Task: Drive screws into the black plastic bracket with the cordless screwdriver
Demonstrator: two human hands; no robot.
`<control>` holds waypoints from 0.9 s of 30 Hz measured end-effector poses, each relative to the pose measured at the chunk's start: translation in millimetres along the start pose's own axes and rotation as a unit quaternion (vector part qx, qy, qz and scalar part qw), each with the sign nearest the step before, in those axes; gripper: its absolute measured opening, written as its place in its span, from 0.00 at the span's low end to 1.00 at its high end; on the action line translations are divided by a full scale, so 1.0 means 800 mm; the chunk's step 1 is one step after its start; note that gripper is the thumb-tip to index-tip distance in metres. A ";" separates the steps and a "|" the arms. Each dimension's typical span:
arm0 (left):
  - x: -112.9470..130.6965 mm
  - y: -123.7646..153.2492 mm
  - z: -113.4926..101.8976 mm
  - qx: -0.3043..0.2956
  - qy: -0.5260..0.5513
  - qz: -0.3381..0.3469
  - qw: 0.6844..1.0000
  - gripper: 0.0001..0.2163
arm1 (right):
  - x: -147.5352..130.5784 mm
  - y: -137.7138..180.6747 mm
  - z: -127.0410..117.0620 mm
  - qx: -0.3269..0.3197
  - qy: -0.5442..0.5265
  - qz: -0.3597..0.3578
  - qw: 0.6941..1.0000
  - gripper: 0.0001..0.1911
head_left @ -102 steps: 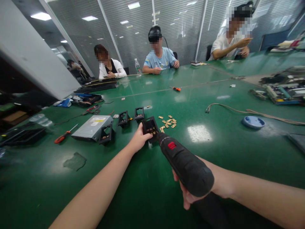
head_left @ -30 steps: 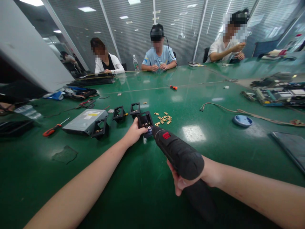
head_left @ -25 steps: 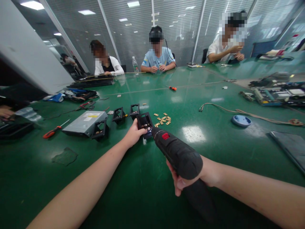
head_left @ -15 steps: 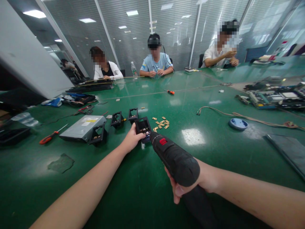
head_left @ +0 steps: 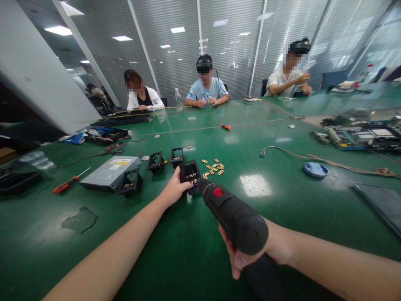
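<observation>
My left hand [head_left: 175, 187] is closed on a black plastic frame [head_left: 187, 168], thumb on its near side by a row of small metal screws or terminals. In my right hand [head_left: 237, 256] is a black cordless drill [head_left: 233, 215] with a red switch on top. Its nose points at the frame's near right side; the bit's tip is hidden, so I cannot tell whether it touches a screw. Just beyond lie several small brass plates [head_left: 213, 168]. More black frames stand to the left: one [head_left: 177, 155] behind, another [head_left: 156, 162], and a third [head_left: 130, 182].
Left of the frames lie a silver drive box [head_left: 108, 172] and an orange-handled screwdriver [head_left: 66, 185]. A blue lid [head_left: 315, 169], a cable [head_left: 291, 154] and circuit boards [head_left: 369, 136] lie to the right. Three people sit across the green table [head_left: 163, 251].
The whole view has shifted slightly, so everything sits a little lower. The frame tilts a bit differently in my left hand. The drill stays pointed at it.
</observation>
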State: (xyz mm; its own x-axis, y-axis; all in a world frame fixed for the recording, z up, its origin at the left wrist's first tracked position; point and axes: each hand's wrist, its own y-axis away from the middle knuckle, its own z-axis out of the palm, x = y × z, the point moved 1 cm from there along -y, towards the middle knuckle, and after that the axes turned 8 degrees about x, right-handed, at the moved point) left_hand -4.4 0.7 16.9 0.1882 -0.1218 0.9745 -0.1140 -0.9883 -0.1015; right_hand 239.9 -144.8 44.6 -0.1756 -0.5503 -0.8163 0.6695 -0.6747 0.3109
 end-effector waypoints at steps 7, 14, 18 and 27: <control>0.000 0.002 0.001 0.011 0.007 0.003 1.000 0.27 | 0.001 -0.001 -0.001 0.000 -0.015 -0.008 1.000 0.22; -0.004 0.000 -0.001 0.008 0.008 0.004 1.000 0.26 | 0.002 -0.001 0.000 0.002 -0.014 0.000 1.000 0.21; -0.005 -0.002 -0.001 0.005 0.011 0.003 1.000 0.25 | 0.002 0.001 -0.001 0.006 -0.004 0.002 1.000 0.21; -0.005 -0.002 0.000 0.004 0.007 0.014 1.000 0.27 | -0.008 0.006 0.002 -0.005 0.014 0.001 1.000 0.20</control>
State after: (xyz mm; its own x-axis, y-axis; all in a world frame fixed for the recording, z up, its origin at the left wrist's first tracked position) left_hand -4.9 3.1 12.9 0.1719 -0.1480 0.9739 -0.1109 -0.9853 -0.1301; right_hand 243.0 -145.3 51.9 -0.1543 -0.5382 -0.8286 0.6776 -0.6680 0.3077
